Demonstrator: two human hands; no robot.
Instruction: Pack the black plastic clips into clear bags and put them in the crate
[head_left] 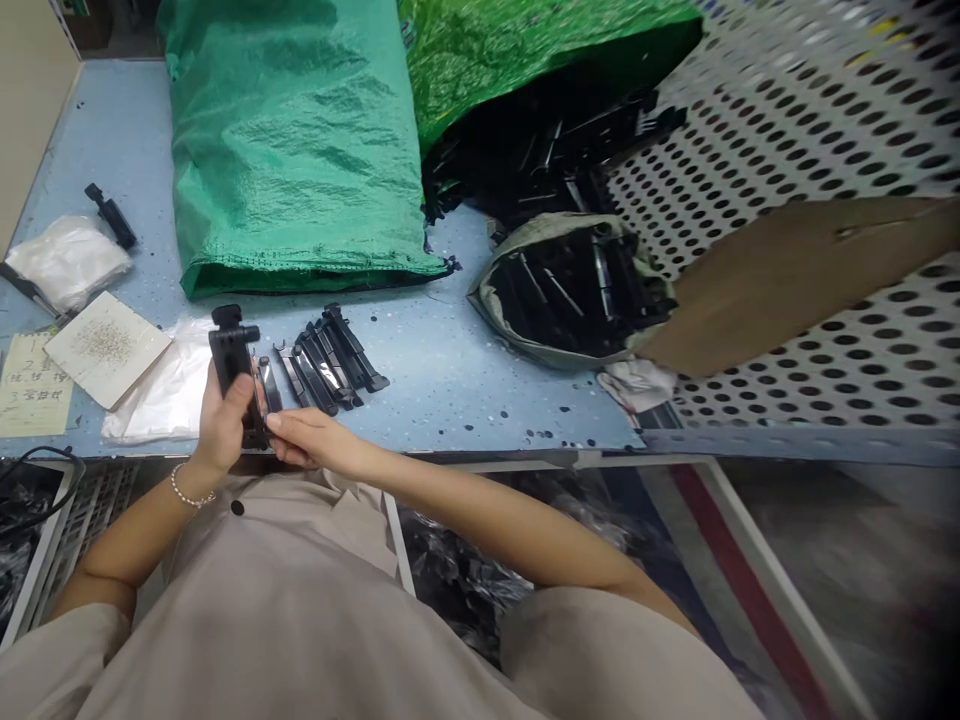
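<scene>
My left hand [220,420] is wrapped around a long black plastic part [234,358], which stands nearly upright at the table's front edge. A small knob juts from the part's upper right side. My right hand [311,438] is closed by the part's lower end, thumb and fingers pressed together; what they pinch is too small to make out. Just beyond my hands, several slim black plastic pieces [330,352] lie side by side on the blue table. Clear plastic bags [169,390] lie flat to the left of my left hand.
A green woven sack [300,150] lies at the back. Right of it, a bright green sack [525,60] and a grey-green bag [495,290] hold black parts. Further left are a white card [109,345], a handwritten yellow note [37,395] and a loose black part [112,218]. Perforated metal [810,310] borders the right.
</scene>
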